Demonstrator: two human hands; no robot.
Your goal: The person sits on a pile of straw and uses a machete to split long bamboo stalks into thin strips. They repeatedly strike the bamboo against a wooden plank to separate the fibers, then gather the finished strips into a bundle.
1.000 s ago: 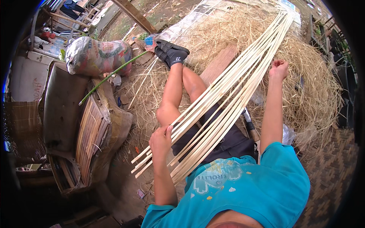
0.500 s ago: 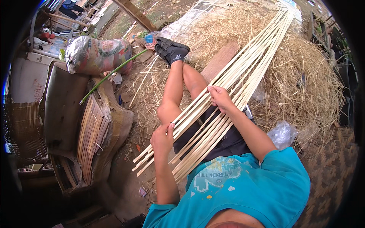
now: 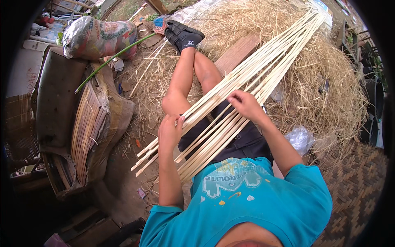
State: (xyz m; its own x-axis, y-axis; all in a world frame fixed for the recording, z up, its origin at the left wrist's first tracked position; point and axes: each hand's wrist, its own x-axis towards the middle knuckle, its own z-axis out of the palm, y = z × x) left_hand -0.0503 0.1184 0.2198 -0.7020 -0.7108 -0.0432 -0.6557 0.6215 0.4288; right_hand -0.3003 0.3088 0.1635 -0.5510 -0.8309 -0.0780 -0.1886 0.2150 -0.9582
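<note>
Left hand [image 3: 169, 129] pinching pale strips [image 3: 242, 74] | right hand [image 3: 246, 105] palm-down, fingers bent

Head-worn fisheye view.
We look steeply down from close above the shirt [image 3: 263, 210], facing the outstretched legs [image 3: 180, 84].

Soft, even daylight fills the middle, leaving the straw [image 3: 329, 103] and strips [image 3: 216, 96] pale and bright. The lower left sinks into shadow. Small glints show on the plastic bag [image 3: 300, 139]. Black fisheye vignetting rounds the corners.
</note>
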